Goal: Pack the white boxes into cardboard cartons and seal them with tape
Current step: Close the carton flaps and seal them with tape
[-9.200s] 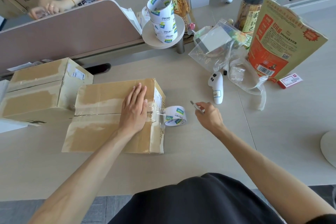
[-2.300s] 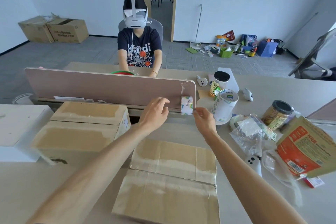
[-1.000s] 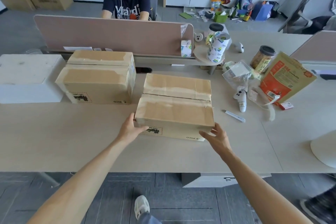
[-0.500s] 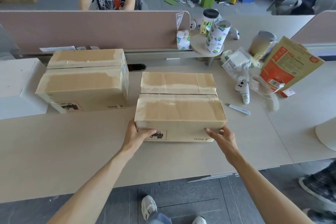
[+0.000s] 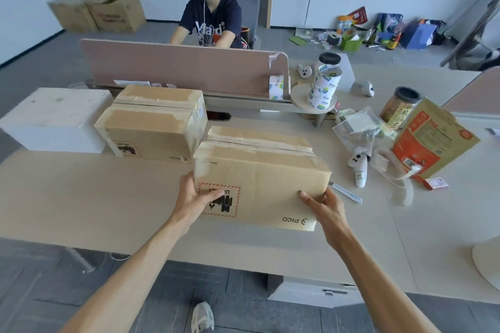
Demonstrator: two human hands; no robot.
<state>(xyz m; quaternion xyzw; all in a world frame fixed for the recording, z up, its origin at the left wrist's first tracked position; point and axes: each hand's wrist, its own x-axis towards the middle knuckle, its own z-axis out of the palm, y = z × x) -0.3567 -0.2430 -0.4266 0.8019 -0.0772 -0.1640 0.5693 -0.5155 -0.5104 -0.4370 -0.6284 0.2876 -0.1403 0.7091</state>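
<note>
- The left hand (image 5: pixel 196 197) is gripping the near left corner of a taped carton (image 5: pixel 259 170), thumb lying across the printed label on its front face.
- The right hand (image 5: pixel 324 208) is gripping the near right corner, thumb pressing on the same face.
- The carton is sitting over the middle of the pale wooden surface (image 5: pixel 81 197); whether its base is touching cannot be told.
- A second taped carton (image 5: pixel 151 124) is resting just behind and to the left, with a white box (image 5: pixel 54 119) beside it.
- A stack of tape rolls (image 5: pixel 324 86) is standing on a small round stand by the pink divider (image 5: pixel 184 67).
- A white controller (image 5: pixel 358 167), an orange bag (image 5: pixel 433 140) and a jar (image 5: pixel 400 105) are lying to the right.
- A person in a dark shirt (image 5: pixel 213 21) is sitting beyond the divider.
- Two brown cartons (image 5: pixel 102 12) are standing on the grey floor against the far wall.
</note>
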